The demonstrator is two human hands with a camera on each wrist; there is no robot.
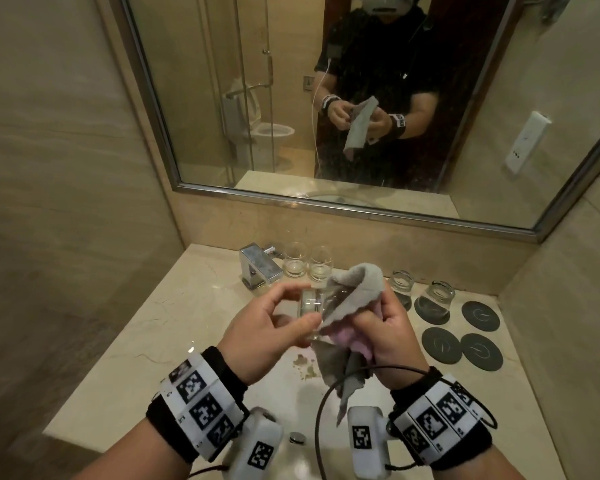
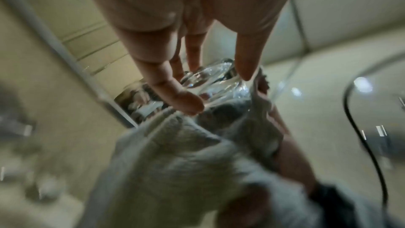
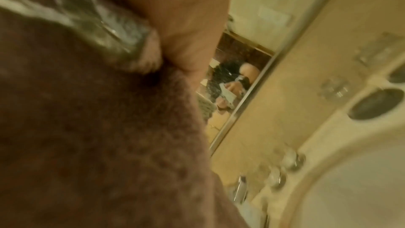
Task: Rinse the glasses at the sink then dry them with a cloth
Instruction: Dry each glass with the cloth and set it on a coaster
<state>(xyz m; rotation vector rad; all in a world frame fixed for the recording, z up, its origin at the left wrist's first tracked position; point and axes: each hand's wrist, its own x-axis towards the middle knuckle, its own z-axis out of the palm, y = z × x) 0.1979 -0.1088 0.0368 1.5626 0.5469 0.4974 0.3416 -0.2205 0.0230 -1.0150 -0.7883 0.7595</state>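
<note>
My left hand [image 1: 274, 323] holds a clear glass [image 1: 310, 303] on its side above the sink, thumb and fingers pinching its base end. My right hand [image 1: 388, 327] grips a grey and pink cloth [image 1: 354, 289] that wraps over the glass's open end. In the left wrist view my left hand [image 2: 218, 90] closes around the glass [image 2: 210, 79], with the cloth [image 2: 175, 162] bunched below. The cloth [image 3: 87, 127] fills most of the blurred right wrist view, beside my right hand [image 3: 186, 32]. Two glasses [image 1: 295, 259] [image 1: 321, 265] stand upright by the tap. Two more [image 1: 400, 284] [image 1: 435, 299] stand upside down at the right.
A chrome tap [image 1: 258, 266] stands behind the sink basin [image 1: 291, 393], whose drain [image 1: 297, 438] is below my wrists. Three bare black coasters [image 1: 480, 315] [image 1: 442, 344] [image 1: 482, 351] lie on the marble counter [image 1: 187, 306] at the right. A wall mirror [image 1: 291, 98] hangs behind.
</note>
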